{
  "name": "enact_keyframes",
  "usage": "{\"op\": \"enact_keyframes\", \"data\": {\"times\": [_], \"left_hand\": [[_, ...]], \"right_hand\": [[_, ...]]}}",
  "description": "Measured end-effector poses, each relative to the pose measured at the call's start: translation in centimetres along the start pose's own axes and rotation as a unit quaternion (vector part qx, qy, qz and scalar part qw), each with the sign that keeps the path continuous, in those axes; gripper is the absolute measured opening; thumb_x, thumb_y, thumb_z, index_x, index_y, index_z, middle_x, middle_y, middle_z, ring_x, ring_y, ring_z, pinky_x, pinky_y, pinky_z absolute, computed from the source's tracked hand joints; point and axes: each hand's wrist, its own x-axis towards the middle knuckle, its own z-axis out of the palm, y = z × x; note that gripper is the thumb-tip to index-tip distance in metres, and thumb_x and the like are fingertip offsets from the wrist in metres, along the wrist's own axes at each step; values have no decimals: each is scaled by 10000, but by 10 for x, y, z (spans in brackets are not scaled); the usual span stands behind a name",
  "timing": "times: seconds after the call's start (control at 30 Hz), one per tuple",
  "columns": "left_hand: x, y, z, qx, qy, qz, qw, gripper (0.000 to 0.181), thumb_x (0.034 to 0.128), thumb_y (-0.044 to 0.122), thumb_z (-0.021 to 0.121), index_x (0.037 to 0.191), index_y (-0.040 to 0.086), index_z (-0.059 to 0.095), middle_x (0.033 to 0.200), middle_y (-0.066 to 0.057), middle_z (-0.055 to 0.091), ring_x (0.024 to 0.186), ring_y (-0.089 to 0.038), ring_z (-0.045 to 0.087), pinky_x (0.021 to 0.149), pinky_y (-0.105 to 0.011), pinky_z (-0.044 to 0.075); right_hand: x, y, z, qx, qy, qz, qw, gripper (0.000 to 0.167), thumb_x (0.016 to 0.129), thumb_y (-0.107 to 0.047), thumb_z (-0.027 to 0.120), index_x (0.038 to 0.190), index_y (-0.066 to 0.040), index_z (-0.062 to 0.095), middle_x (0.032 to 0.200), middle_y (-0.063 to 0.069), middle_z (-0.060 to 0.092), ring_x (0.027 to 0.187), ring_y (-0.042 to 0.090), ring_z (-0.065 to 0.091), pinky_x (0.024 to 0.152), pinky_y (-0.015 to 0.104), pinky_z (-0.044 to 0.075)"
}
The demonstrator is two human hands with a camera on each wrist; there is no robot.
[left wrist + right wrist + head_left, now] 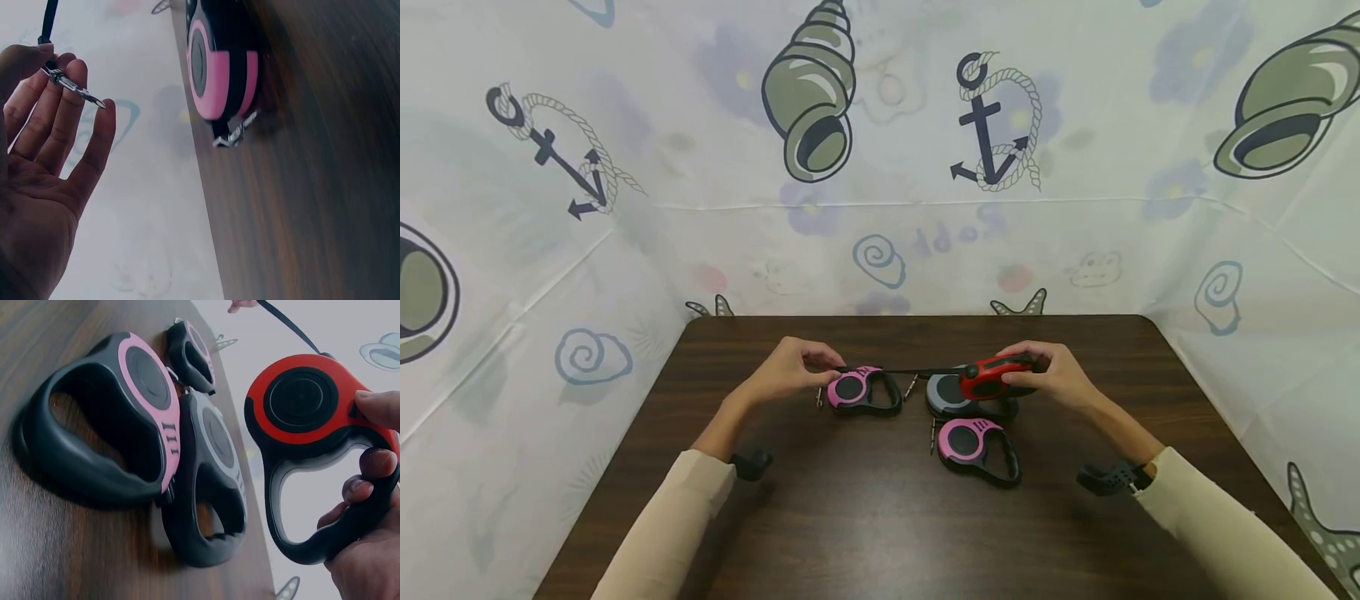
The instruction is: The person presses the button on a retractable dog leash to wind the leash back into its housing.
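Note:
My right hand [1051, 377] grips the black handle of a red retractable dog leash [300, 397], its thumb on the button area of the casing. A black strap [917, 371] runs out of that leash, stretched across to my left hand [797, 367]. There, thumb and fingers pinch the strap's end beside a metal clip [74, 87]. Under the strap on the left lies a pink and black leash [850, 389]. Beneath the red leash sits a grey one [946, 393], partly covered in the head view. A second pink leash [964, 442] lies nearer the front.
All three resting leashes lie on a dark wooden table [850, 517]. Patterned white cloth [895, 242] hangs behind the table and along both sides. A black band with a small device [1108, 479] is on the right wrist, and a similar device [751, 464] is on the left.

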Motion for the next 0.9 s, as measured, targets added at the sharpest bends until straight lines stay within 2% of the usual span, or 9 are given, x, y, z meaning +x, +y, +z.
{"op": "enact_keyframes", "data": {"times": [0.23, 0.5, 0.73, 0.9], "left_hand": [[5, 3, 13, -41, -125, -27, 9999, 145, 924, 78, 818, 1069, 67, 809, 978, 12, 801, 867, -118, 741, 809, -275, 602], [6, 9, 28, -263, -227, -66, 9994, 158, 926, 63, 803, 1083, 84, 814, 979, -11, 800, 797, -147, 710, 719, -279, 594], [10, 15, 40, -494, -268, 26, 9984, 142, 929, 32, 793, 1065, 68, 808, 1029, -65, 806, 844, -139, 737, 712, -308, 594], [14, 20, 49, -562, -380, 93, 9976, 129, 945, 60, 791, 1073, 70, 805, 1141, -89, 793, 960, -146, 764, 785, -334, 619]], "right_hand": [[1, -2, 12, 62, -49, -39, 10000, 347, 914, -14, 795, 1252, 22, 723, 1017, 44, 771, 837, 169, 661, 733, 268, 580], [2, -2, 26, 256, -192, -83, 9995, 344, 917, -27, 794, 1253, 11, 729, 1051, 127, 776, 855, 169, 694, 750, 268, 587], [4, -7, 38, 513, -304, -79, 9982, 346, 919, -16, 785, 1254, 32, 716, 1040, 133, 773, 852, 169, 709, 756, 279, 603], [5, -8, 49, 414, -330, -14, 9986, 338, 913, -48, 806, 1238, 5, 731, 1026, 120, 771, 828, 154, 682, 726, 267, 582]]}}
